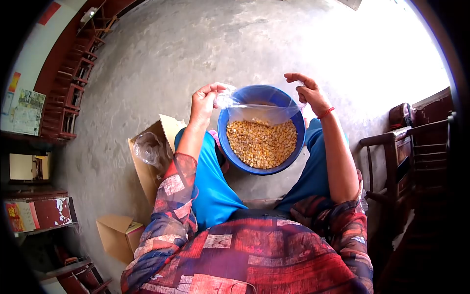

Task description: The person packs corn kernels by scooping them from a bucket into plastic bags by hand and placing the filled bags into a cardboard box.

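Note:
A round blue basin [223,142] stands between my knees, with yellow corn kernels [262,144] filling its lower part. Above its far half a clear plastic bag [274,113] is stretched between my two hands. My left hand [206,102] pinches the bunched end of the bag at the basin's left side. At the right, my right hand [311,93] holds the other end between thumb and fingers, the index finger pointing out to the left. Some kernels show through or just under the bag's lower edge.
Left of my leg stands an open cardboard box [147,171] with crumpled clear plastic [149,149] in it. A smaller carton [117,237] is nearer me. Wooden chairs [391,161] stand at the right, more [73,95] along the left wall. The floor [161,63] is grey concrete.

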The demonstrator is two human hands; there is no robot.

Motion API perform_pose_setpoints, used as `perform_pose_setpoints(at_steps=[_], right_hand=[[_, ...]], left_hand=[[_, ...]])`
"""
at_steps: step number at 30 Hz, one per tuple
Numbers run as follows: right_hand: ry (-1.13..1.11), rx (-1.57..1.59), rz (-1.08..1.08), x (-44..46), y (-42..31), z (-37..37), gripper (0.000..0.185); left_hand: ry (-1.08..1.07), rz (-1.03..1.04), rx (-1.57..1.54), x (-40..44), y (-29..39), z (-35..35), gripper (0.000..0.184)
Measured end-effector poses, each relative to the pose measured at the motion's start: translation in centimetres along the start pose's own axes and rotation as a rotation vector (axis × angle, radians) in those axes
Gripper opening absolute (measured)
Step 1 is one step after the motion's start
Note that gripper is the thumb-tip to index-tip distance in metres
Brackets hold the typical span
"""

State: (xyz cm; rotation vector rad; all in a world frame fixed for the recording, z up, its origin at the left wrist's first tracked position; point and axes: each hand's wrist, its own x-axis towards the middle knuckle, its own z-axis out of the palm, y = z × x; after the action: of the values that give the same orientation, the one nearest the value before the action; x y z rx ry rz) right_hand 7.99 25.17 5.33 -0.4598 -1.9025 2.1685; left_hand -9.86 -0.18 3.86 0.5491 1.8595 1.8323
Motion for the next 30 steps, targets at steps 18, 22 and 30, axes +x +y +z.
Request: perform_pose_setpoints(at_steps=[18, 22, 30], right_hand=[[0.037, -1.014, 0.042, 3.1, 5.0, 0.1, 0.048], [-0.097, -0.995, 0.262, 1.9, 3.2, -0.5, 0.043], [-0.16, -0.841, 0.323, 0.0, 4.1, -2.4, 0.049]], left_hand=[[0.156, 0.133, 1.13, 0.7, -3.0, -0.2, 0.028], [-0.04, 0.002, 1.146, 0.4, -3.1, -1.4, 0.025], [-0.247, -0.566, 0.623, -1.5, -1.0, -2.8, 0.027]])
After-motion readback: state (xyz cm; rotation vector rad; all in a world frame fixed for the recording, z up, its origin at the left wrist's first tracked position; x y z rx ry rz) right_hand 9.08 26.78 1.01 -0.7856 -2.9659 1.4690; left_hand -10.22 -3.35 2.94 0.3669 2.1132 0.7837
